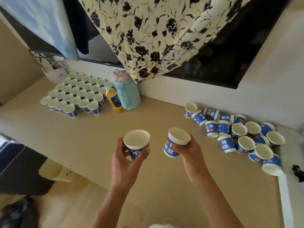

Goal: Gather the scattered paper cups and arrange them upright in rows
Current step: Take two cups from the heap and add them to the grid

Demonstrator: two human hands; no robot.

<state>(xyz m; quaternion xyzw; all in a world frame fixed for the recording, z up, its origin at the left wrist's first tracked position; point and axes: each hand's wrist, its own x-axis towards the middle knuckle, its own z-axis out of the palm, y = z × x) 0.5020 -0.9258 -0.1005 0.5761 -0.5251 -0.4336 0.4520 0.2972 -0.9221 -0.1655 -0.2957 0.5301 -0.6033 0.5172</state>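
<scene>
left hand (126, 155) gripping cup (137, 143), right hand (189, 152) – another

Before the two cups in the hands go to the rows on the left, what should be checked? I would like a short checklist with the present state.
1. Left hand grips its cup: ok.
2. Right hand grips its cup: ok.
3. Both held cups mouth up: ok, slightly tilted.
4. Free counter in front of the rows: ok.
5. Orange bottle and teal jug stand close beside the rows: not ok, pass carefully.
6. Row cups all firmly upright: cannot tell.
</scene>
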